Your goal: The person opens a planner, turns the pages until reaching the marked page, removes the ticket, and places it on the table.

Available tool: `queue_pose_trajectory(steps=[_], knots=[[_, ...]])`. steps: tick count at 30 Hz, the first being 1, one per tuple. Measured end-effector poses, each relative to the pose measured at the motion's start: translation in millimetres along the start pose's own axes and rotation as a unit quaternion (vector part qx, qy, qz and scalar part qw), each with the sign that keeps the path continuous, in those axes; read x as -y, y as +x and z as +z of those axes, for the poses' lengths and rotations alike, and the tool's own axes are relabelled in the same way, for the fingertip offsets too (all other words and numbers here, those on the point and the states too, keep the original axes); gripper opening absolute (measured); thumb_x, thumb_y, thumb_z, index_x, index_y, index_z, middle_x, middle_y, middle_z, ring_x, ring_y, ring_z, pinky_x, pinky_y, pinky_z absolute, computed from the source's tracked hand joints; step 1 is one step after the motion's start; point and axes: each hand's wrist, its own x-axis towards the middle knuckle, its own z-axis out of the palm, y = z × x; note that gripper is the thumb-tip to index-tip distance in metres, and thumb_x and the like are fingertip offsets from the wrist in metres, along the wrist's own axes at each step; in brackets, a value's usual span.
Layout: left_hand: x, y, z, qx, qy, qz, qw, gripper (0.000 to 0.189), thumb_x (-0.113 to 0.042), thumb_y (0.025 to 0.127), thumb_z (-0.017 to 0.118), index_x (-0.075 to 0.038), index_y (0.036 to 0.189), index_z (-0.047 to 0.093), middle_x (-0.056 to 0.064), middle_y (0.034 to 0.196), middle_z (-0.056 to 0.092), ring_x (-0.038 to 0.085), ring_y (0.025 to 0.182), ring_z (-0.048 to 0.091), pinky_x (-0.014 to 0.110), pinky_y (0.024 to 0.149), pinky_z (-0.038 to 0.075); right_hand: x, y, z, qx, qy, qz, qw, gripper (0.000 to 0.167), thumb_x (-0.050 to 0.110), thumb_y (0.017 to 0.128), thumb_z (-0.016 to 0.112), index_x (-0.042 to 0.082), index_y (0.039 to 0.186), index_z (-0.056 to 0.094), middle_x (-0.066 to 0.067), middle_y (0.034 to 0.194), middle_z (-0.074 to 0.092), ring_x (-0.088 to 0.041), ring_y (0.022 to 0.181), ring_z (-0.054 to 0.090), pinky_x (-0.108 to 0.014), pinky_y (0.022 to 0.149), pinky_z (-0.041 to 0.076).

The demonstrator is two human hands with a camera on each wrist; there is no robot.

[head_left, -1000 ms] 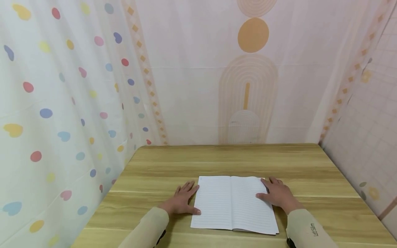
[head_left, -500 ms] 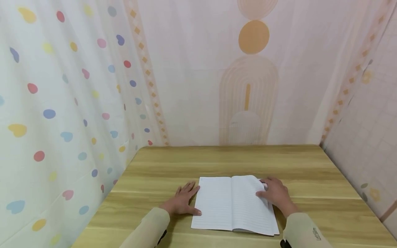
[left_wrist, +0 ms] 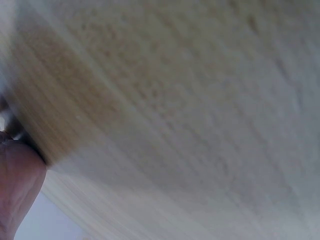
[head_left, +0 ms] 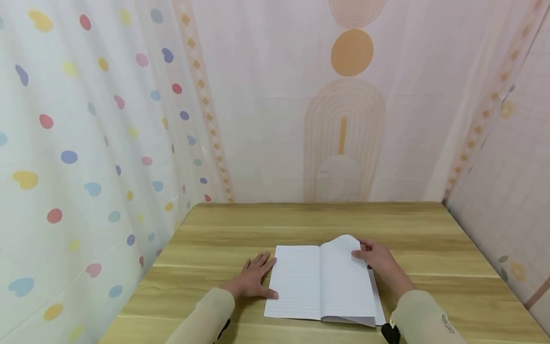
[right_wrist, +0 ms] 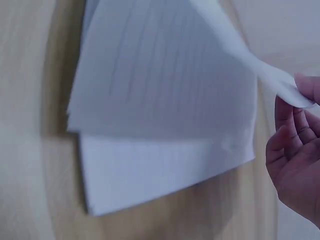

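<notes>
An open notebook [head_left: 296, 282] with lined white pages lies on the wooden table. My right hand [head_left: 378, 260] pinches the upper right corner of a page [head_left: 345, 277] between thumb and fingers, lifting it so that it curves up off the sheets beneath. In the right wrist view that raised page [right_wrist: 272, 77] bends toward my fingertips, and the lower sheets [right_wrist: 160, 170] show under it. My left hand [head_left: 253, 279] rests with spread fingers at the notebook's left edge, thumb on the left page. Only a bit of the left hand [left_wrist: 20, 185] appears in the left wrist view.
The wood-grain table [head_left: 318, 220] extends behind and to both sides of the notebook. A dotted curtain [head_left: 107, 143] hangs along the left, a patterned curtain [head_left: 266, 119] at the back, and another curtain [head_left: 507, 191] on the right.
My right hand has gone from resting on the right page's edge to pinching its corner, and has raised it upward and slightly left. The left hand has stayed in place.
</notes>
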Motion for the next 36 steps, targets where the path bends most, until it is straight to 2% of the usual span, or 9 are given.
queue_pose_trajectory(steps=[4,7,16,21,25,29,32,34,36], knots=[[0.1,2.9,1.0,0.0,0.005,-0.003,1.0,0.105,-0.052,0.08,0.078,-0.005,0.157,0.025,0.022,0.163,0.009,0.04,0.15,0.004,0.061,0.116,0.003,10.5,2.2,-0.4,0.005,0.026,-0.01,0.9996,0.059,0.016,0.094,0.066,-0.006,0.144,0.044,-0.017,0.106,0.055,-0.022,0.083,0.057,-0.032,0.068,0.053],[-0.3,5.0,1.9,0.001,0.01,-0.004,0.9999,0.105,-0.054,0.08,0.078,-0.007,0.158,0.025,0.021,0.164,0.009,0.039,0.15,0.004,0.061,0.117,0.002,17.0,1.9,-0.1,0.008,0.049,-0.008,0.9987,0.06,0.015,0.095,0.065,-0.005,0.147,0.041,-0.014,0.104,0.055,-0.02,0.082,0.057,-0.031,0.067,0.053],[-2.5,7.5,0.9,0.004,0.013,-0.009,0.9999,0.105,-0.054,0.08,0.078,-0.008,0.158,0.024,0.02,0.164,0.008,0.037,0.151,0.003,0.06,0.117,0.002,40.1,-4.6,10.2,0.011,0.132,-0.011,0.9912,0.065,0.015,0.098,0.062,-0.001,0.153,0.032,-0.022,0.124,0.06,-0.018,0.088,0.063,-0.031,0.071,0.054],[-4.1,6.3,0.0,0.005,0.014,-0.009,0.9998,0.105,-0.053,0.08,0.078,-0.007,0.158,0.025,0.02,0.164,0.008,0.037,0.151,0.003,0.06,0.117,0.003,48.5,-8.6,21.8,0.026,0.192,-0.041,0.9803,0.057,0.013,0.1,0.057,-0.002,0.151,0.035,-0.02,0.119,0.062,-0.017,0.084,0.065,-0.032,0.075,0.056],[-5.2,5.6,-0.3,0.004,0.013,-0.009,0.9999,0.105,-0.053,0.08,0.078,-0.007,0.158,0.025,0.019,0.164,0.008,0.037,0.151,0.003,0.06,0.117,0.002,50.6,-11.1,33.2,0.06,0.202,-0.083,0.9739,0.051,0.011,0.104,0.049,-0.005,0.15,0.035,-0.028,0.127,0.059,-0.028,0.097,0.068,-0.039,0.085,0.056],[-4.2,6.8,0.8,0.002,0.014,-0.009,0.9999,0.105,-0.055,0.079,0.078,-0.008,0.158,0.025,0.018,0.164,0.008,0.036,0.151,0.003,0.06,0.117,0.002,45.5,-14.5,49.1,0.079,0.116,-0.139,0.9802,0.049,0.013,0.104,0.052,-0.004,0.148,0.041,-0.027,0.129,0.06,-0.036,0.111,0.064,-0.044,0.092,0.053],[-2.8,8.4,1.8,0.0,0.014,-0.006,0.9999,0.105,-0.055,0.079,0.079,-0.008,0.158,0.026,0.018,0.164,0.009,0.036,0.151,0.004,0.06,0.117,0.003,36.7,-19.4,63.8,0.074,-0.029,-0.199,0.9769,0.05,0.022,0.099,0.062,0.001,0.143,0.051,-0.02,0.128,0.063,-0.036,0.116,0.061,-0.05,0.096,0.049],[-1.8,9.7,2.5,-0.001,0.015,-0.004,0.9999,0.105,-0.054,0.079,0.079,-0.008,0.157,0.027,0.018,0.164,0.009,0.036,0.151,0.004,0.06,0.117,0.003,28.9,-23.0,73.3,0.079,-0.144,-0.242,0.9563,0.052,0.03,0.096,0.066,0.003,0.139,0.056,-0.019,0.129,0.062,-0.037,0.12,0.058,-0.055,0.1,0.044],[-0.2,10.8,3.5,-0.004,0.017,0.0,0.9999,0.103,-0.051,0.079,0.08,-0.007,0.157,0.028,0.018,0.164,0.011,0.037,0.151,0.005,0.061,0.116,0.003,21.6,-27.7,81.0,0.094,-0.245,-0.27,0.9264,0.055,0.038,0.092,0.069,0.007,0.137,0.06,-0.018,0.134,0.059,-0.038,0.126,0.052,-0.06,0.106,0.035]])
